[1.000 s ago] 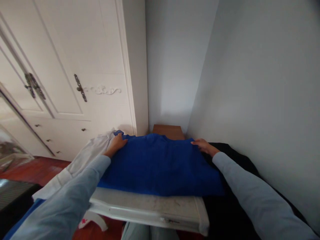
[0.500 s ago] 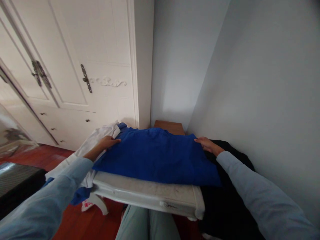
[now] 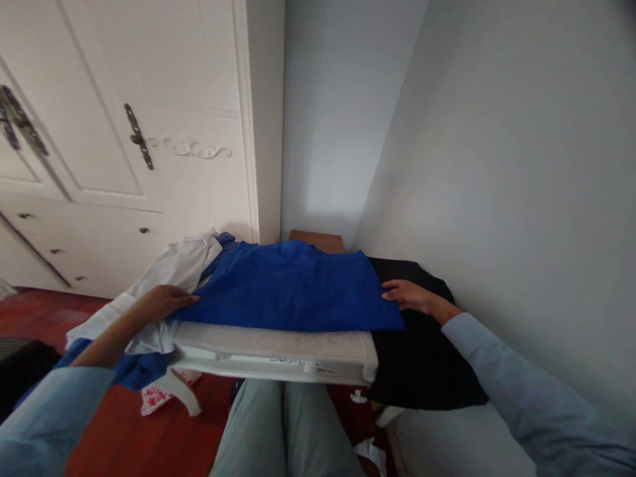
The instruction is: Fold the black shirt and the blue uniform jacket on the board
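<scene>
A blue shirt (image 3: 293, 285) lies spread flat across a white table (image 3: 268, 341), its lower edge a little back from the table's front. At the shirt's left edge, my left hand (image 3: 169, 301) has its fingertips closed on the cloth. My right hand (image 3: 412, 295) pinches the opposite edge between thumb and fingers. Beneath my left wrist a white garment (image 3: 163, 265) is heaped, with more blue cloth (image 3: 142, 371) hanging below it. Black cloth (image 3: 427, 364) drapes off the table's right end, under and beside my right hand.
A white wardrobe (image 3: 199, 79) stands at the back left, beside a grey wall (image 3: 497, 132). Behind the table is a brown wooden piece (image 3: 318, 241). A dark box-like object (image 3: 24, 371) sits at far left. Scraps (image 3: 358, 397) lie on the red floor.
Both hands have slid down the shirt's side edges towards me, the left also outward. The shirt's lower edge sits farther back from the table's front. The view has shifted right.
</scene>
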`<state>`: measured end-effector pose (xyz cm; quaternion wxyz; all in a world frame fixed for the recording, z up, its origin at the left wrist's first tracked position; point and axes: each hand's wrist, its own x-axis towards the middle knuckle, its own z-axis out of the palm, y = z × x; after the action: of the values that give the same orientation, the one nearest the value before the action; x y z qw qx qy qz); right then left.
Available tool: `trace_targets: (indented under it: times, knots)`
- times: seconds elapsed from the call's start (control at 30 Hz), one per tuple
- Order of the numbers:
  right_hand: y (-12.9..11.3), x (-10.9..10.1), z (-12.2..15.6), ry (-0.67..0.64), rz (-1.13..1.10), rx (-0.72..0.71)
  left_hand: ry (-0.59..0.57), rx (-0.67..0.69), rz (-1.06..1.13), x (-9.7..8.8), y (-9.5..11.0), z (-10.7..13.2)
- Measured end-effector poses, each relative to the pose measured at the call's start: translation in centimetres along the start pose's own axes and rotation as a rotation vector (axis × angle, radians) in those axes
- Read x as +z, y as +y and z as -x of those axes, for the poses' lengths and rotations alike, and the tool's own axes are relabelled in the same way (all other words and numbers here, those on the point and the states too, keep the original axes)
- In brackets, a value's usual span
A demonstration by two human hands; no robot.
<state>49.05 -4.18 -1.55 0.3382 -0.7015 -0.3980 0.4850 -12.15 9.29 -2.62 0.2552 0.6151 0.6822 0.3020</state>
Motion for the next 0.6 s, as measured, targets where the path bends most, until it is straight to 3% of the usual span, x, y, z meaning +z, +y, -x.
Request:
trace_targets:
  times: [0.1, 0.17, 0.37, 0.6]
  knots:
    - [0.3, 0.8, 0.3, 0.081, -0.054, -0.128, -0.105, -0.009, -0.178, 0.2, 0.1, 0.8]
    - [0.3, 1.0, 0.5, 0.125, -0.071, -0.181, -0.084, 0.000, -0.260, 0.3, 0.4, 1.1]
    - [0.9, 1.0, 1.4, 0.275, -0.162, -0.112, 0.000, 0.084, -0.390, 1.0, 0.2, 2.2]
    - [3.8, 1.3, 4.9, 0.091, -0.088, -0.224, 0.129, 0.095, -0.173, 0.6, -1.1, 5.1]
